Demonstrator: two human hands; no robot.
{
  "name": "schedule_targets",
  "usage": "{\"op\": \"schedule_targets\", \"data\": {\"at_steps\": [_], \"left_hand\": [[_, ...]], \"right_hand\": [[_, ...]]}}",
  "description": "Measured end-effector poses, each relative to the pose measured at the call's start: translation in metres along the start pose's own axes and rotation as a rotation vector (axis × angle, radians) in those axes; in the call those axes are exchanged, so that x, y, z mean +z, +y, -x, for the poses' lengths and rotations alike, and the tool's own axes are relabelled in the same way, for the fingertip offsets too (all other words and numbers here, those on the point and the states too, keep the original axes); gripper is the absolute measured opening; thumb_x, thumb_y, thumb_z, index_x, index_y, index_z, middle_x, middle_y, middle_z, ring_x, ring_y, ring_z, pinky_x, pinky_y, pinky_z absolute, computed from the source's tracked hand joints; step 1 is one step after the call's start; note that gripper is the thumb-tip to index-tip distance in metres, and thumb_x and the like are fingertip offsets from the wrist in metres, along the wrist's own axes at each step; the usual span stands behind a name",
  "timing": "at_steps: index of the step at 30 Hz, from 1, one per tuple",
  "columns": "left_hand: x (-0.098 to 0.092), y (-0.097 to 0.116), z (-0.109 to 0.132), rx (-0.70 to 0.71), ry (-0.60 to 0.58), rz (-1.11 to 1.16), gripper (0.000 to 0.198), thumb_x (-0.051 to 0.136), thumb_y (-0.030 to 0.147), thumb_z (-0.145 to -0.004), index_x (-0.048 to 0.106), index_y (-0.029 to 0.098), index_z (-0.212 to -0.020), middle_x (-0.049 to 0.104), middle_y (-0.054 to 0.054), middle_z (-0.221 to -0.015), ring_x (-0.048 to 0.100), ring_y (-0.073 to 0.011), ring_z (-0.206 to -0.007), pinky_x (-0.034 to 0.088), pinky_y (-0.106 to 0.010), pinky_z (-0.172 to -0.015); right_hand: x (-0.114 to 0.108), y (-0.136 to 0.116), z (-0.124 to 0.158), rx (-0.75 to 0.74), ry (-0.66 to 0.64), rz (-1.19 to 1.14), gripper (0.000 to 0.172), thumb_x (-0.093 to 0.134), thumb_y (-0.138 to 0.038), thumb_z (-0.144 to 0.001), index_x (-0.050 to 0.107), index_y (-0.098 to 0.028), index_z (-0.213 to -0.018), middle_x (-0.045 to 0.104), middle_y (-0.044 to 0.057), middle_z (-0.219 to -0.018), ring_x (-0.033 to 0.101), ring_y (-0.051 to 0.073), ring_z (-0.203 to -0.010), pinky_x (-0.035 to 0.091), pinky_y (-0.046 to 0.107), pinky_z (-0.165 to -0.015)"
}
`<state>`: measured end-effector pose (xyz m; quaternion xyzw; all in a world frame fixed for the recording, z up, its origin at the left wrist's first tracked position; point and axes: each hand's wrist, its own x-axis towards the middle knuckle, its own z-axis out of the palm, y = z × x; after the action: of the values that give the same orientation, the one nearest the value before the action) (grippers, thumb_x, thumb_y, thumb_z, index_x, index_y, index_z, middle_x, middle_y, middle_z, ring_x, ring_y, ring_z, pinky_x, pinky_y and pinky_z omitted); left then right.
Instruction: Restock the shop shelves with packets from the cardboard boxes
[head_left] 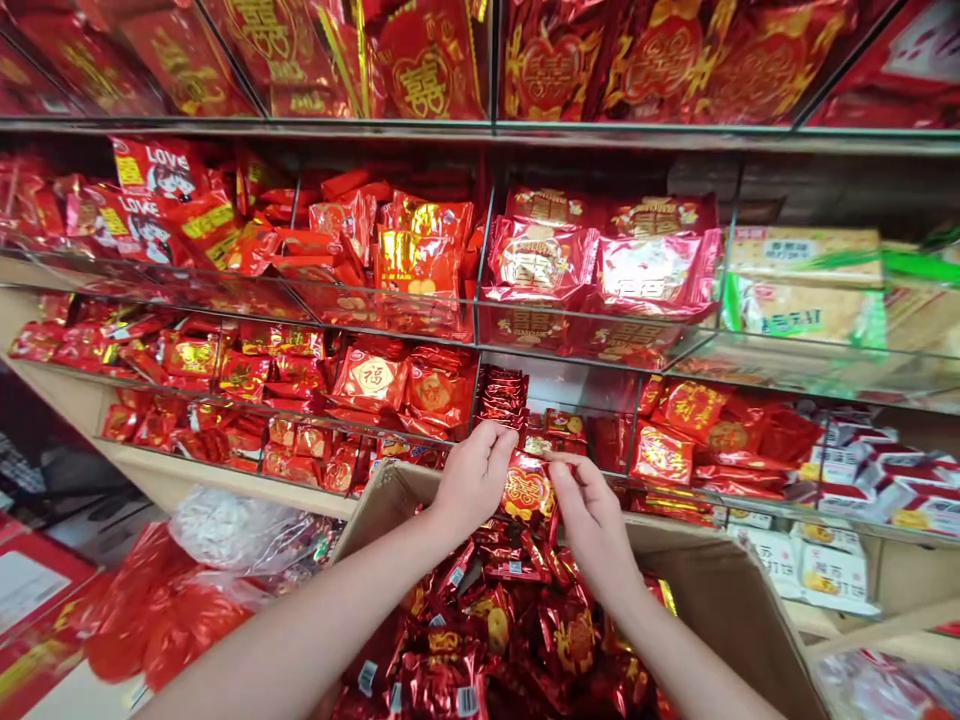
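Note:
My left hand (474, 478) and my right hand (592, 520) are raised over an open cardboard box (735, 610) full of red foil snack packets (495, 620). Both hands pinch the same small red packet with a gold emblem (527, 490), the left from its left side, the right from its right. The packet is held up in front of a glass shelf compartment (559, 390) that holds a short stack of similar dark red packets (504, 395).
Tiered glass shelves (480, 320) hold red and gold sweet bags on several levels. Green-and-cream packs (806, 285) lie at the right, white boxes (825, 565) lower right. Clear and red plastic bags (217, 560) lie on the wooden ledge at the left.

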<state>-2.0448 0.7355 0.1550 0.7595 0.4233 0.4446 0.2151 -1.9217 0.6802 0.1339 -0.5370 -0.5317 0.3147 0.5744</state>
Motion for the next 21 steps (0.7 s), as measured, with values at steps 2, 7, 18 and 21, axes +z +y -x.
{"op": "schedule_targets", "data": {"at_steps": [2,7,18,21], "left_hand": [[-0.001,-0.001,0.002,-0.005,0.016,0.002,0.026,0.03,0.035,-0.087,0.048,0.02,-0.077,0.051,0.002,-0.065,0.047,-0.0111,-0.06,0.036,-0.023,-0.058],[-0.007,-0.005,-0.003,-0.016,0.066,0.033,0.026,0.031,0.036,-0.086,0.049,0.02,-0.077,0.05,0.003,-0.061,0.049,-0.0109,-0.058,0.037,-0.023,-0.057],[-0.009,-0.02,-0.017,-0.175,-0.057,0.31,0.02,0.044,0.038,-0.079,0.048,0.019,-0.078,0.038,0.009,-0.045,0.042,-0.0075,-0.038,0.031,-0.018,-0.041],[-0.008,-0.022,-0.015,-0.153,-0.052,0.261,0.02,0.044,0.038,-0.078,0.05,0.018,-0.078,0.038,0.009,-0.047,0.04,-0.0072,-0.039,0.029,-0.019,-0.041]], "right_hand": [[0.001,-0.002,0.005,0.091,-0.144,-0.127,0.043,0.051,-0.046,-0.074,0.038,-0.023,-0.108,0.048,-0.003,-0.07,0.045,0.01,-0.055,0.043,0.023,-0.046],[-0.017,-0.012,0.002,0.196,-0.301,-0.237,0.05,0.056,-0.047,-0.07,0.032,-0.023,-0.107,0.052,-0.002,-0.072,0.052,0.012,-0.049,0.042,0.022,-0.034],[-0.017,0.006,-0.111,-0.089,-0.195,0.571,0.025,0.061,-0.029,-0.066,0.049,-0.018,-0.086,0.053,-0.002,-0.073,0.05,0.01,-0.065,0.041,0.024,-0.063],[0.004,0.011,-0.122,-0.073,-0.265,0.773,0.022,0.063,-0.026,-0.065,0.054,-0.019,-0.083,0.054,-0.002,-0.073,0.05,0.011,-0.066,0.039,0.024,-0.064]]}}
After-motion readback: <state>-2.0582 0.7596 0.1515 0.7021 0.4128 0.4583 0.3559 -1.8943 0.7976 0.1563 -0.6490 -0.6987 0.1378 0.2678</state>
